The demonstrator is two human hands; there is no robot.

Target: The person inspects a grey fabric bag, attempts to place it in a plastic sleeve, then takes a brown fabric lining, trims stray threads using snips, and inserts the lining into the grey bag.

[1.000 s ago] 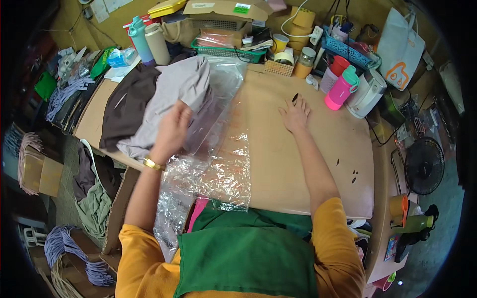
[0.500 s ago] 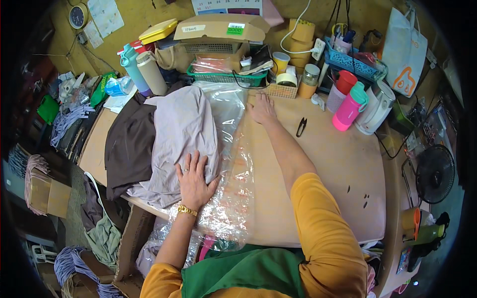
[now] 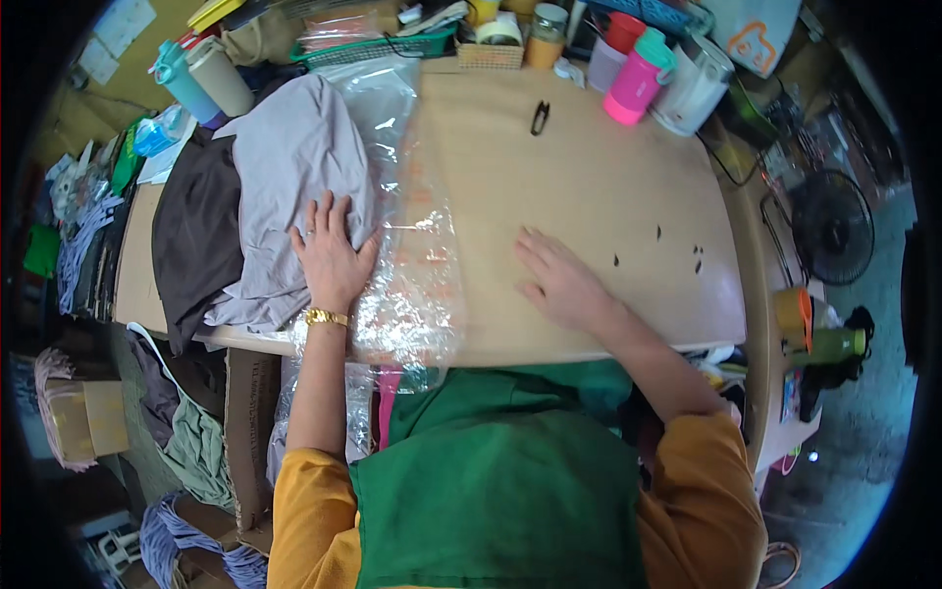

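My left hand lies flat, fingers spread, on a pale lilac cloth garment at the table's left. A dark brown garment shows beside it, on the left. Clear plastic film runs along the lilac cloth's right side and hangs over the near edge. My right hand is over the bare middle of the table, palm down, with its fingers stretched out and nothing in them. Farther back lies a pair of black thread snips.
Along the back stand a green basket, a small woven basket, a jar, a pink bottle and a white kettle. Small dark bits lie at right. A black fan stands beyond the right edge.
My right hand has drawn back from the far edge toward me, over the table's middle. The left hand stays on the lilac garment. The view has tilted down and shifted.
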